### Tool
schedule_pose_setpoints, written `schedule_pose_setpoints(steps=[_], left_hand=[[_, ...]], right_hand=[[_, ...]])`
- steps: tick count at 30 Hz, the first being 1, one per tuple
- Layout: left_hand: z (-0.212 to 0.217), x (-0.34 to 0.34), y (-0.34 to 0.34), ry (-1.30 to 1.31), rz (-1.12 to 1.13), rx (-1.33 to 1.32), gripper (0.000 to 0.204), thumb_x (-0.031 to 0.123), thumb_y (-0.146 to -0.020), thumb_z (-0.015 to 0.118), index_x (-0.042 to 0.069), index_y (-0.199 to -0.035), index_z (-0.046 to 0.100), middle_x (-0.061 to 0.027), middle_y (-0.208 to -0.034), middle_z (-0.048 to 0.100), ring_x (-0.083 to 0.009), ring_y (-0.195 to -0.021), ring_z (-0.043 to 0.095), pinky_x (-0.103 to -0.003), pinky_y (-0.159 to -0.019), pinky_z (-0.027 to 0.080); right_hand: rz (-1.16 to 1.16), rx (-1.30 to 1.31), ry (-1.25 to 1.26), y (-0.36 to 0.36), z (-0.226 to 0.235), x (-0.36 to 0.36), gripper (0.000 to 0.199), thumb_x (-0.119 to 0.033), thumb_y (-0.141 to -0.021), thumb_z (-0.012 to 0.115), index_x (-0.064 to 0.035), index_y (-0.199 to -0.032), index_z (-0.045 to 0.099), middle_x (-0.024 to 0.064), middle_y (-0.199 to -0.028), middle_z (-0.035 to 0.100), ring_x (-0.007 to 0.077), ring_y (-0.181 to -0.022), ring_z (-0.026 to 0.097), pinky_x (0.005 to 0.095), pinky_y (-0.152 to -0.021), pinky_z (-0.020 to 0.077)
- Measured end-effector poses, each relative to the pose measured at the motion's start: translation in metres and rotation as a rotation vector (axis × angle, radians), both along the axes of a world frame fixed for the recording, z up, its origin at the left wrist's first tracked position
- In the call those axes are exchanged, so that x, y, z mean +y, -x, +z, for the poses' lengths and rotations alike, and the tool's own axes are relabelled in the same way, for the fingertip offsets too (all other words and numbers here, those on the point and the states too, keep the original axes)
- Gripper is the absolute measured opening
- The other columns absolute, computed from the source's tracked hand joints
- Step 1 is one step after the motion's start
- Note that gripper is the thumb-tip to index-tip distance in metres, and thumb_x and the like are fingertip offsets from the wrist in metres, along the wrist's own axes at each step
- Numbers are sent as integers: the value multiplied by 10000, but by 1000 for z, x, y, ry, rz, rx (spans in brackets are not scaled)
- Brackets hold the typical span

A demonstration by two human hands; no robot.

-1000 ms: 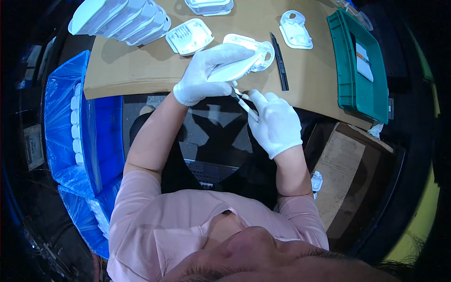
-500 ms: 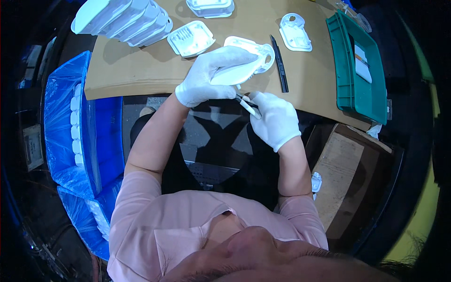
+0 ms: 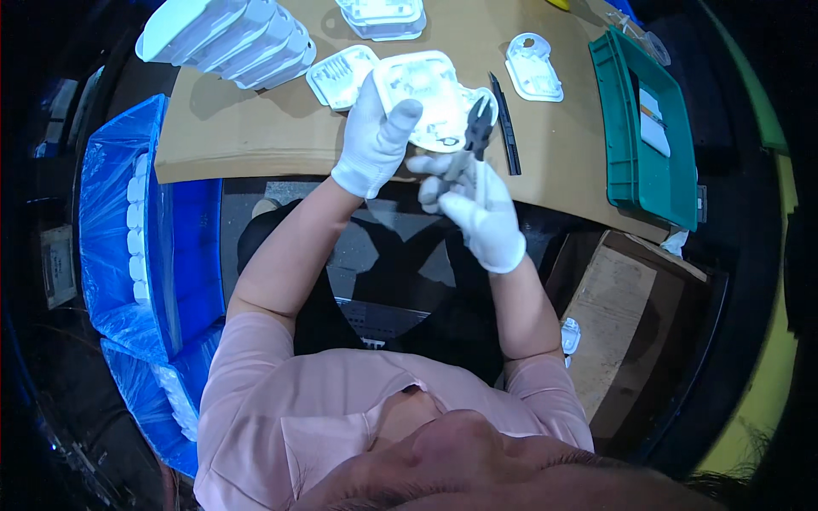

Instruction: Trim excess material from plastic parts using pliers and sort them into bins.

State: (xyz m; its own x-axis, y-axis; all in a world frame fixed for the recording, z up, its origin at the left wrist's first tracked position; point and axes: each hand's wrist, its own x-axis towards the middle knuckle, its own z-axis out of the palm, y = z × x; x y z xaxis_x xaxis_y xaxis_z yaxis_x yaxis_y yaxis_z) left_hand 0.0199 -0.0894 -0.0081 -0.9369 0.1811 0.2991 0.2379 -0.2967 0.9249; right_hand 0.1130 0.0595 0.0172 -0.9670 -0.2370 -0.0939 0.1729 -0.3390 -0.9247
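Observation:
Both my hands wear white gloves. My left hand (image 3: pixel 372 146) grips a white moulded plastic part (image 3: pixel 423 89) by its left side, thumb on the face and fingers behind. The part shows its ribbed side, and a ring-shaped end points right. Side cutters (image 3: pixel 481 132) are in my right hand (image 3: pixel 487 223), jaws upward and slightly apart, over the lower right of the part. Whether the jaws touch the plastic I cannot tell. The right fingers are partly smeared by motion around the handles.
On the cardboard-covered table (image 3: pixel 247 140) stand stacked white parts (image 3: pixel 239 43), a loose white part (image 3: pixel 343 75), another pile (image 3: pixel 385 19), a ringed part (image 3: pixel 534 68) and a black pen-like tool (image 3: pixel 505 123). A green tray (image 3: pixel 626 170) is right; blue lined bins (image 3: pixel 192 255) left; a cardboard box (image 3: pixel 613 315) lower right.
The part in my left hand has turned so its ribbed side faces up, and it sits slightly higher. My right hand has brought the cutters up from below the part, jaws now pointing away.

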Motion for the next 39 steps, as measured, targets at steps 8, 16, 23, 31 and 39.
schedule_pose_setpoints(steps=[8, 16, 23, 31, 39], left_hand=[[6, 2, -11, 195, 44, -138, 400, 319, -927, 602, -18, -1114, 493, -92, -909, 638, -115, -768, 619, -250, -625, 508], [-9, 7, -18, 195, 530, 321, 240, 81, -790, 706, 40, -969, 552, -57, -761, 581, -149, -624, 540, -311, -618, 453], [7, 10, -8, 667, 456, 670, 137, 142, -655, 767, 134, -711, 643, -22, -753, 586, -236, -766, 540, -382, -716, 406], [3, 13, -9, 661, 469, 650, 156, 130, -667, 743, 143, -807, 675, -26, -824, 590, -249, -845, 537, -392, -750, 419], [14, 14, -10, 747, 351, 662, 375, 91, -680, 702, 119, -1044, 620, -76, -1003, 577, -294, -952, 532, -414, -845, 450]], right_hand=[[-135, 51, -6, 10, 4, -13, 602, -49, -787, 577, 29, -1350, 377, 131, -1141, 560, 141, -851, 531, 284, -771, 455], [-617, 347, -396, 12, 3, 6, 428, -24, -820, 573, 22, -1229, 457, 111, -1065, 589, 143, -904, 558, 277, -829, 449], [-930, 346, -1357, 76, 6, 70, 375, -190, -802, 684, -42, -1125, 565, 149, -1102, 598, 317, -903, 632, 374, -836, 501], [-713, 128, -1671, 125, -5, 109, 359, -281, -829, 655, -86, -1126, 604, 146, -1129, 638, 324, -1025, 621, 408, -884, 487], [-764, -69, -1754, 83, 5, 98, 323, -313, -831, 636, -95, -1068, 624, 170, -1027, 669, 366, -956, 635, 435, -820, 499]])
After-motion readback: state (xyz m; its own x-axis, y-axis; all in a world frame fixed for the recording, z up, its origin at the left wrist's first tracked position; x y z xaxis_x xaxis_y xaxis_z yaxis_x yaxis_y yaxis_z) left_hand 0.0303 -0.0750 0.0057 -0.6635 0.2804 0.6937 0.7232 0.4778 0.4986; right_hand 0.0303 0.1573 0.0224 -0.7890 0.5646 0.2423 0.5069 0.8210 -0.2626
